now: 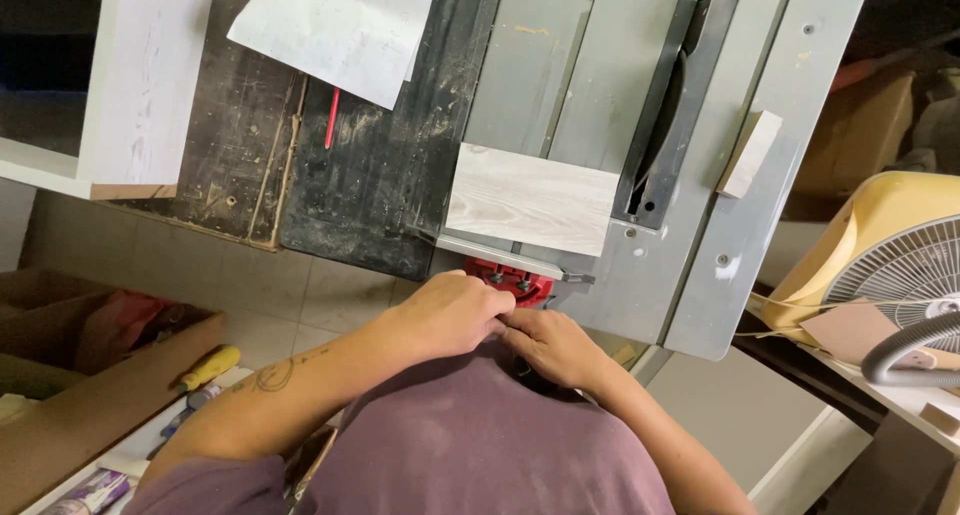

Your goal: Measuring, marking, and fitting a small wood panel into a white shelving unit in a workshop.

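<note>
both hands meet at the near edge of the grey metal saw bench (590, 65), just under the red plastic part (512, 278) of the sliding guide. left hand (450, 313): fingers curled, knuckles up, grip pressed together at the fingertips against my right hand; what is pinched, if anything, i cannot tell. right hand (556, 347): partly under the left, fingers bent inward, tips hidden; i cannot tell whether its grip is spread or pressed together.

materials. pale board (530, 199), rectangular, flat, light wood grain with grey streaks, lies on the bench just beyond the red part, its near edge against a thin bright metal bar (500, 256). its right end sits just beside the long black slot plate (672, 100), matte, narrow, running near to far. small raw wood block (750, 153), tan, slightly tilted, right of the slot, well apart from the board. bench surface smooth, painted grey, with grooves.

left of the saw: dark, scuffed, dusty worktop (380, 165); white sheet (335, 30) on it, a red pencil (332, 117) poking out beneath.

hidden or cut off: my purple shirt (480, 445) covers the bench front below the hands. yellow-handled tool (207, 368) at near left, tip out of sight. fan (905, 275) at right, cut by the frame edge.
</note>
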